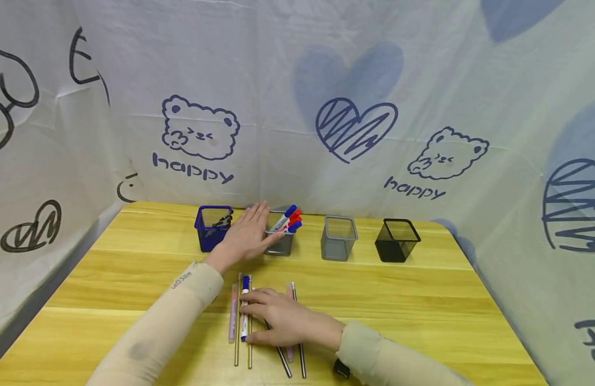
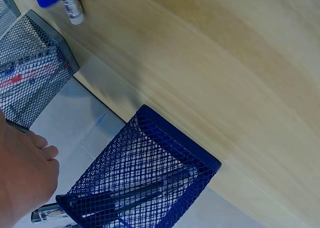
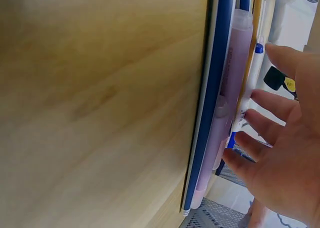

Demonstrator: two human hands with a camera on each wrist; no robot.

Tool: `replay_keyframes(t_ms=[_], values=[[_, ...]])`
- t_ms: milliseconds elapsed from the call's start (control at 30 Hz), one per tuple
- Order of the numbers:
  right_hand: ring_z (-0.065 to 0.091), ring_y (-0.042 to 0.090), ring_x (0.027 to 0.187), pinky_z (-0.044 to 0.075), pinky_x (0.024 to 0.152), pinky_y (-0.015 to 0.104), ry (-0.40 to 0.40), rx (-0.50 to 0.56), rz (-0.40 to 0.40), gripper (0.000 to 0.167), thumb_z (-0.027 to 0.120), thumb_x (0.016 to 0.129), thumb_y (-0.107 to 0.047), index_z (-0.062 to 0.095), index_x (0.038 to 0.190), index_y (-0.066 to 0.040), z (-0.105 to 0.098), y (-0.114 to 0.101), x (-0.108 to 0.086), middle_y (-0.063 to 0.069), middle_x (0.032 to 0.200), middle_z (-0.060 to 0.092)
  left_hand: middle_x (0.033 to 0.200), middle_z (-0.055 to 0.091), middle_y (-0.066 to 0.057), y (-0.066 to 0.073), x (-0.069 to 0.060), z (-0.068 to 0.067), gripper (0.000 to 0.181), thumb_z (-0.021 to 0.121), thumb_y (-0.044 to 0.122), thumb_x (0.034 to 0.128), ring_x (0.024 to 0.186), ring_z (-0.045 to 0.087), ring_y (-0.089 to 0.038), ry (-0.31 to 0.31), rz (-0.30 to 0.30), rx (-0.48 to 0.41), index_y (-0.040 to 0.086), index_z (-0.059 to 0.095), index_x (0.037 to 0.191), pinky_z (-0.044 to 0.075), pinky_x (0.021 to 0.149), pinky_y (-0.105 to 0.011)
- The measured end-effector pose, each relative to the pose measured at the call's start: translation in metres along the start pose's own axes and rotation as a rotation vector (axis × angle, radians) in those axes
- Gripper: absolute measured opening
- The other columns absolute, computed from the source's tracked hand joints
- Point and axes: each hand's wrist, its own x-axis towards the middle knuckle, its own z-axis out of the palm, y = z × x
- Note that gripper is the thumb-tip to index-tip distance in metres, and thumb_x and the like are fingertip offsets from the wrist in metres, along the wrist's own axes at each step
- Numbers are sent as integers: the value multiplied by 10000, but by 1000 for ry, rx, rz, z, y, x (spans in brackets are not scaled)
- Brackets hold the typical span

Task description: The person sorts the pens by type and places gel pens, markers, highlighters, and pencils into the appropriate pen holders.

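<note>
My left hand [image 1: 244, 236] lies against the left side of a dark grey mesh pen holder [image 1: 279, 249]. Its fingers extend toward the back, with the thumb across the holder's front. Blue- and red-capped markers [image 1: 288, 219] lean in that holder. Over the row of writing tools nearer me, my right hand [image 1: 283, 317] has its fingertips at a white marker with a blue cap [image 1: 245, 308]. In the right wrist view those fingers [image 3: 265, 123] look loosely spread beside the marker. Gold pencils [image 1: 237, 343] and a pink tube-like pen [image 1: 232, 316] lie alongside.
Left of my left hand stands a blue mesh holder [image 1: 213, 236] with black pens. A light grey holder [image 1: 338, 241] and a black one [image 1: 396, 244] stand to the right. Dark pencils [image 1: 302, 360] and a small black object [image 1: 342, 368] lie near my right sleeve.
</note>
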Motion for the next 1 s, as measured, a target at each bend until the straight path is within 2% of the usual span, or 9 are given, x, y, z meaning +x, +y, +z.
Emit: replay_keyframes(t_ms=[167, 233, 300, 433, 600, 733, 1000], values=[[469, 160, 1413, 355, 1228, 377, 50, 46, -5, 392, 664, 1025, -420, 691, 1324, -168, 2, 0, 0, -24, 1469, 570, 1735, 77, -178, 0, -1, 0, 951, 317, 697, 1050, 1596, 110, -379, 5, -1, -6, -11, 125, 1655, 72, 1306, -484], [485, 148, 1395, 347, 1233, 379, 63, 64, 11, 383, 691, 1011, -405, 691, 1312, -168, 3, 1, 0, -28, 1446, 581, 1733, 81, -186, 0, -2, -1, 946, 331, 686, 1053, 1594, 112, -385, 9, 2, -12, -19, 131, 1652, 77, 1305, -493], [472, 161, 1413, 341, 1237, 397, 72, 83, 38, 436, 718, 993, -404, 668, 1348, -156, 3, 0, 0, -16, 1478, 556, 1735, 73, -180, 1, -2, -2, 940, 330, 683, 1055, 1596, 104, -378, 6, -1, -8, -12, 124, 1655, 71, 1306, -486], [418, 231, 1464, 388, 1206, 420, 85, 70, 97, 651, 754, 953, -458, 572, 1478, -119, 2, 1, 2, 60, 1599, 444, 1733, 82, -183, 3, -3, -3, 919, 345, 657, 1065, 1595, 117, -378, 10, 0, -5, -14, 127, 1653, 68, 1306, -482], [353, 279, 1506, 361, 1216, 498, 50, 68, 178, 849, 759, 914, -551, 457, 1579, -116, 1, 4, 5, 103, 1682, 324, 1733, 86, -183, 4, -3, -3, 920, 337, 662, 1064, 1594, 122, -378, 10, -1, -3, -14, 131, 1653, 66, 1306, -482], [342, 269, 1510, 358, 1212, 516, 23, 70, 204, 916, 749, 895, -609, 419, 1603, -132, 3, 6, 8, 73, 1697, 302, 1734, 86, -184, 4, -3, -2, 928, 328, 672, 1061, 1595, 119, -376, 10, -1, -3, -13, 129, 1653, 68, 1306, -484], [395, 228, 1423, 387, 1158, 483, 49, 78, 181, 941, 808, 828, -626, 471, 1566, -149, 2, 6, 10, 58, 1614, 404, 1733, 92, -183, 4, -4, -3, 928, 344, 669, 1060, 1594, 127, -372, 12, -3, -2, -12, 130, 1652, 72, 1306, -479]])
